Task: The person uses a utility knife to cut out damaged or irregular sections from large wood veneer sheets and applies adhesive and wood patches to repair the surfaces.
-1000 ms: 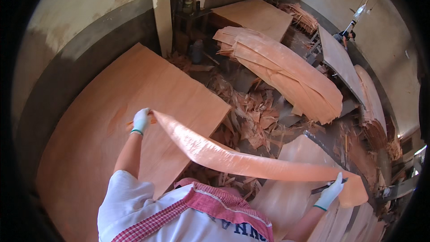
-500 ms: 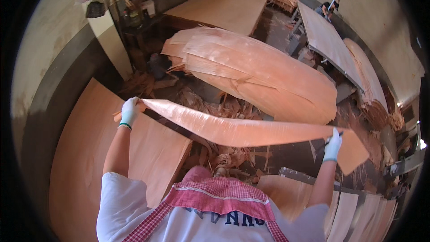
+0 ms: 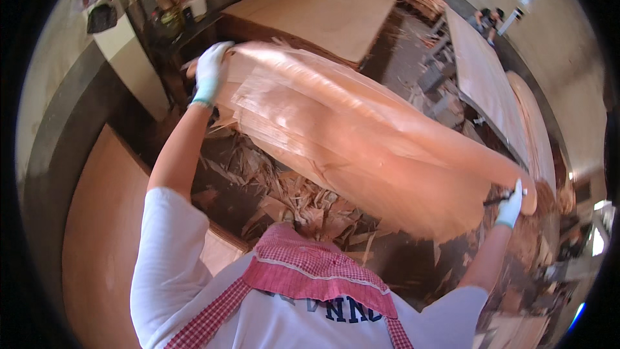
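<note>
A long, thin wood veneer sheet (image 3: 387, 113) stretches between my hands over the big curved pile of veneer (image 3: 290, 119). My left hand (image 3: 212, 72), in a white glove, is closed on its far left end. My right hand (image 3: 511, 204), gloved too, grips its right end. A slim dark tool (image 3: 497, 200) also sticks out of the right hand; its kind is too small to make out. Where the sheet ends and the pile begins is hard to tell, as motion blurs both.
Torn veneer scraps (image 3: 303, 200) litter the floor before me. A flat board stack (image 3: 316, 6) lies behind the pile, with another large sheet (image 3: 97, 213) at left. A long tilted panel (image 3: 484, 71) stands at right, where another person (image 3: 485, 22) is at its far end.
Both hands have carried the veneer sheet forward, from in front of the pile to above it. The left hand rose most, and the view has shifted slightly.
</note>
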The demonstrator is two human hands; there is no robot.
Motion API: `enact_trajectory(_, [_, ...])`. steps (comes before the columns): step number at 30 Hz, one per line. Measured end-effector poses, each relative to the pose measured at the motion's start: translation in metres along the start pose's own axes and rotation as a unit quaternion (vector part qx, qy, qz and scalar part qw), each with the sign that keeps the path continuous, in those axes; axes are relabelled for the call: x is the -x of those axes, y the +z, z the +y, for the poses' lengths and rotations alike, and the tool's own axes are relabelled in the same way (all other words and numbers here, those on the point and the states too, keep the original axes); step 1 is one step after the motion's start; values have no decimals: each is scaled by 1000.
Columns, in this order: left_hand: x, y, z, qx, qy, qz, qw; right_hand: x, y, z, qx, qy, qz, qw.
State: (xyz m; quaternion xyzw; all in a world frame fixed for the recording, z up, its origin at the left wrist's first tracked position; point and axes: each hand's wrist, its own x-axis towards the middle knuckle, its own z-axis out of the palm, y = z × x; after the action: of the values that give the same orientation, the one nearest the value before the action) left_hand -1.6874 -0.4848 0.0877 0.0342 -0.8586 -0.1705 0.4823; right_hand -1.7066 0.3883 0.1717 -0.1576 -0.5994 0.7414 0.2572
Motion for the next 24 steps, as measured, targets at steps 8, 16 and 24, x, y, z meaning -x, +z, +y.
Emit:
enact_trajectory(8, [-1, 117, -32, -231, -73, 1, 970, -54, 39, 161, -27, 165, 92, 982])
enact_trajectory(16, [229, 84, 24, -41, -321, -379, 867, -114, 51, 335, -111, 203, 84, 969])
enact_trajectory(24, [448, -44, 26, -122, -360, -597, 707, -97, 79, 387, -153, 247, 254, 922])
